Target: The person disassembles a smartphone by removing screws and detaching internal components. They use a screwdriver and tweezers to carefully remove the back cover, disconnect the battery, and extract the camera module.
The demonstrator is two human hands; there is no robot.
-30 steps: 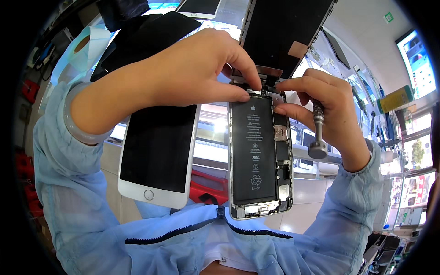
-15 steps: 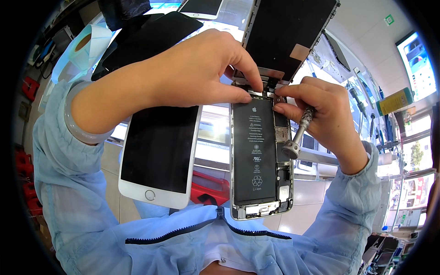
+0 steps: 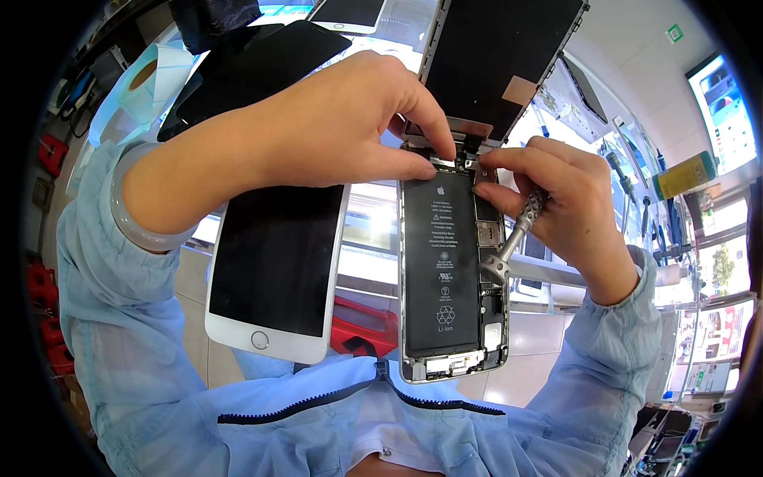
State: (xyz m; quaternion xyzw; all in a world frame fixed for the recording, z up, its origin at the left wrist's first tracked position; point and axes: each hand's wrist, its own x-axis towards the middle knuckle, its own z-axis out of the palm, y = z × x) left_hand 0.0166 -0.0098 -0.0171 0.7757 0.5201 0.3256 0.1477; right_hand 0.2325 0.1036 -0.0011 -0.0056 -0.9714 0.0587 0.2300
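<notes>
An opened smartphone [image 3: 442,262] is in front of me, its black battery and inner parts exposed. Its screen assembly [image 3: 497,63] is swung up from the top end, dark inner side showing. My left hand [image 3: 358,119] bends over that top end, thumb by the battery's upper corner and index fingertip at the flex cables. The rest of its fingers are hidden. My right hand [image 3: 556,179] keeps a metal screwdriver [image 3: 517,238] tucked in its curled fingers, the round perforated end pointing down over the phone. Its thumb and index finger touch the phone's upper right; anything tiny between them cannot be made out.
A white-framed phone [image 3: 274,270] lies left of the opened one, under my left forearm. Behind are dark flat panels [image 3: 254,71], a roll of labels [image 3: 151,83] and another white phone [image 3: 347,14]. A yellow-green bottle [image 3: 683,176] and hanging tools [image 3: 624,175] are at right.
The screwdriver's round end has swung slightly left and now overlaps the phone's right edge. My right hand has tilted a little; the left hand and the phone stay put.
</notes>
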